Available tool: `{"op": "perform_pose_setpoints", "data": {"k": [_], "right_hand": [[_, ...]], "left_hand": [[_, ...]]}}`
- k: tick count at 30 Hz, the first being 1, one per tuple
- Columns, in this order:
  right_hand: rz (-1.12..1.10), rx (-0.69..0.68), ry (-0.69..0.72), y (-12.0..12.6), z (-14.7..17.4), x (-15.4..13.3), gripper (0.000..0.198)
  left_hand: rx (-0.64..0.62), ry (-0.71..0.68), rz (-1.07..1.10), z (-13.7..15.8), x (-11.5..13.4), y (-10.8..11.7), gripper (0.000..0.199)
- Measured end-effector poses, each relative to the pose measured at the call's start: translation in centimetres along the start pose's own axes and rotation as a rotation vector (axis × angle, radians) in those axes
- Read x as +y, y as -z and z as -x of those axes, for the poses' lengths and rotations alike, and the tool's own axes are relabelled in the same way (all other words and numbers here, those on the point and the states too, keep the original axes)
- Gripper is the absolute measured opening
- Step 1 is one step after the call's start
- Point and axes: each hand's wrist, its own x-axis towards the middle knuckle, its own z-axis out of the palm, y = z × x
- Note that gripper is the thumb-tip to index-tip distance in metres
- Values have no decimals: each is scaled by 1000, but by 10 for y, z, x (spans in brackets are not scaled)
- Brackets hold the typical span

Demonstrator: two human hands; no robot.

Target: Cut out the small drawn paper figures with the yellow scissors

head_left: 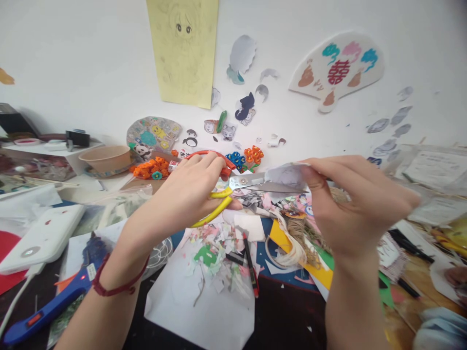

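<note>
My left hand (195, 182) is wrapped round the handles of a pair of scissors (241, 181), one handle yellow and one red. The metal blades point right and are spread apart at a small white paper cutout (284, 175). That cutout is pinched between the thumb and fingers of my right hand (350, 199), which hides part of its edge. Below both hands lies a white sheet (204, 311), its upper part covered with paper scraps (215, 257). A dark pen with red ends (251, 267) rests on the sheet's right side.
At the left are a blue glue gun (62, 296) and a white power bank (44, 238) with a cable. A round tan bowl (105, 160) stands behind them. Right of the sheet lies a coil of twine (301, 233). Paper cutouts and a fan (339, 68) hang on the wall.
</note>
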Motion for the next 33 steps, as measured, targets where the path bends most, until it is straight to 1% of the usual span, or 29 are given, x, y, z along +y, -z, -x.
{"op": "perform_pose_setpoints", "data": {"k": [3,5,6,8,10,12,13,14,16,17,19,23,27,33], "right_hand": [[2,15,-68,1,-1,2,15],[-31,51,-128,0,-2,5,11],[-70,71,-167,-1,-2,7,9],[-189,107,-260,-4,-1,8,8],[-315,120,-357,-8,1,8,8],[-414,101,-435,-11,3,5,7],[-454,78,-463,-12,4,2,6],[-491,54,-483,-13,5,0,6],[-552,8,-498,-13,5,-5,6],[-573,-9,-497,-12,5,-8,7],[-595,-33,-494,-11,4,-10,7],[-586,-56,-491,-9,2,-11,8],[-554,-72,-444,-8,1,-11,9],[-464,-93,-368,-7,0,-12,11]], "left_hand": [[31,-23,49,1,-16,3,36],[40,-38,119,2,-30,7,36],[30,-24,173,3,-35,9,36],[84,66,307,4,-39,12,34],[204,165,520,2,-31,12,30],[295,213,789,-2,-12,8,27],[307,199,922,-4,-1,6,26],[287,186,1035,-6,10,3,27],[227,183,1191,-8,28,-1,28],[220,181,1233,-8,34,-3,27],[213,164,1274,-8,39,-5,27],[243,165,1272,-7,40,-6,28],[255,167,1264,-8,41,-7,28],[269,191,1159,-7,43,-6,24]]}}
